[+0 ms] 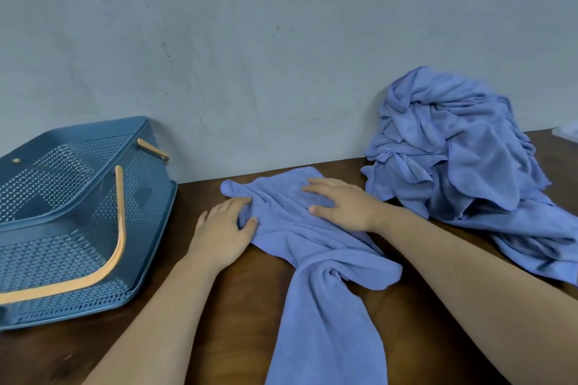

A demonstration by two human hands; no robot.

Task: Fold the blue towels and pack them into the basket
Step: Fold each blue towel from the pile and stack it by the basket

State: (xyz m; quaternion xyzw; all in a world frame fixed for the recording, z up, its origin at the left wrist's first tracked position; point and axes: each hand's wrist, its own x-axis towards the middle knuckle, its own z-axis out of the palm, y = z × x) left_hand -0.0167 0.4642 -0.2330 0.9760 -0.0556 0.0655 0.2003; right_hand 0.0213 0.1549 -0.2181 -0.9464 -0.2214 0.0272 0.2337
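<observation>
towel (312, 244) lies mid table (250, 306), tail toward front edge | right hand (341, 200) flat, fingers spread on it | left hand (222, 228) seemingly pinches its left hem | smooth wrinkles outward before folding | basket (78, 197) at left edge

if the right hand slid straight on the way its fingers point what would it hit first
Probably the bunched far corner of the towel that the right hand lies flat on, just beyond the left hand; after that the wall. Depth is unclear.

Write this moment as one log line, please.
left hand: pinches towel edge | right hand: flat on towel | basket: empty | pile: unfolded
</observation>
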